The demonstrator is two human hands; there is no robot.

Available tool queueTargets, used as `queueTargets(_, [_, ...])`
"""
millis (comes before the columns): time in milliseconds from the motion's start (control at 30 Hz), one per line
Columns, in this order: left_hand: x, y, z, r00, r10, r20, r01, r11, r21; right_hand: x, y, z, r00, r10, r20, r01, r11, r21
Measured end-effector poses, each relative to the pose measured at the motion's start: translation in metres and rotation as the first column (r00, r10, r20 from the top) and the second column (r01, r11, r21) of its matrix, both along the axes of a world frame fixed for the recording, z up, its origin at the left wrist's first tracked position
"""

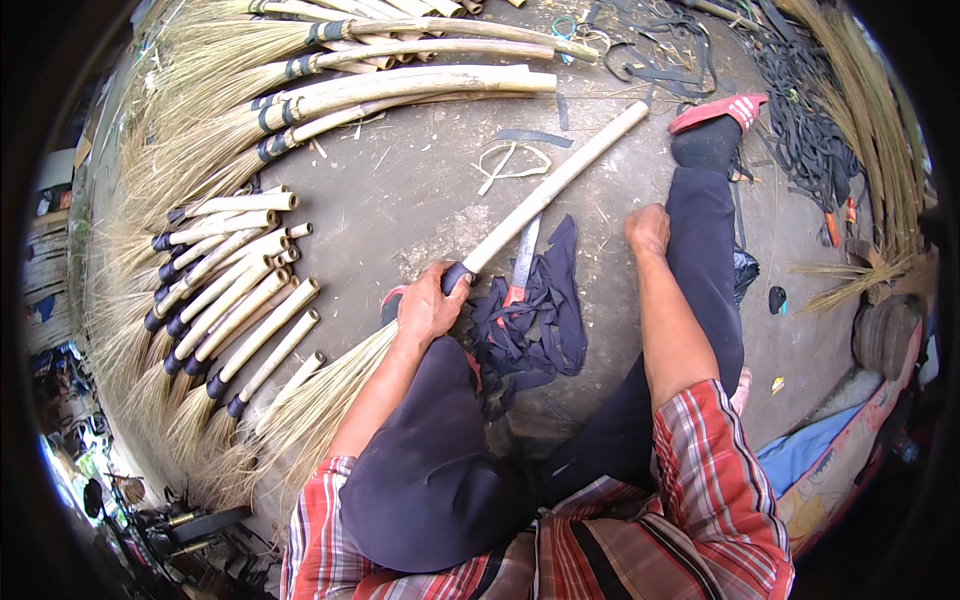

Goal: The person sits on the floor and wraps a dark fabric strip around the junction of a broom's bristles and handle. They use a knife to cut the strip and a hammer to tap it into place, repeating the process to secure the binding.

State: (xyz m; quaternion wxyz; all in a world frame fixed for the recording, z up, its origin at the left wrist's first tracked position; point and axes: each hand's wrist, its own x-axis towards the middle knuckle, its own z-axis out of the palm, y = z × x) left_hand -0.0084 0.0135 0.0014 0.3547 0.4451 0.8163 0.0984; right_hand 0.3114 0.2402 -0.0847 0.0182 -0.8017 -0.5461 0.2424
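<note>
My left hand (428,303) is closed round a broom (555,182), at the dark binding where its pale pole meets the bristles. The pole slants up and to the right across the floor, and the bristles fan out at the lower left. My right hand (648,229) is a fist beside my right shin, apart from the pole; anything inside it is hidden. Between my legs lies a heap of dark cloth strips (545,315). A knife (525,250) with a red handle rests partly under them.
Short-handled brooms (245,290) lie in a row at left, with long-handled brooms (420,88) behind. A pale strip loop (512,165) is on the floor. Black strips (800,110) and loose bristle stalks (880,130) lie at the far right. My right foot wears a red sandal (722,112).
</note>
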Motion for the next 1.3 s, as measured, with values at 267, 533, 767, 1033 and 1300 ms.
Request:
queueTargets(267, [0.004, 0.000, 0.009, 1.000, 0.016, 0.014, -0.016, 1.000, -0.003, -0.053, -0.061, 0.022, 0.916, 0.145, -0.374, -0.066, 0.974, 0.216])
queueTargets(533, [0.004, -0.007, 0.009, 1.000, -0.020, -0.008, 0.020, 0.997, 0.080, -0.164, -0.168, 0.066, 0.615, 0.457, -0.643, -0.361, 0.888, 0.286])
queueTargets(767, [0.002, -0.011, 0.005, 1.000, -0.011, 0.004, 0.010, 0.994, 0.113, -0.181, -0.168, 0.089, 0.671, 0.392, -0.629, -0.428, 0.898, 0.103])
queueTargets(1033, [0.000, -0.018, -0.008, 0.995, 0.017, 0.101, -0.052, 0.932, 0.360, -0.191, -0.165, 0.087, 0.711, 0.582, -0.395, -0.551, 0.809, 0.202])
queueTargets(1300, [-0.006, -0.015, -0.009, 0.986, 0.039, 0.162, -0.094, 0.934, 0.346, -0.150, -0.187, 0.059, 0.923, 0.275, -0.268, -0.294, 0.955, -0.033])
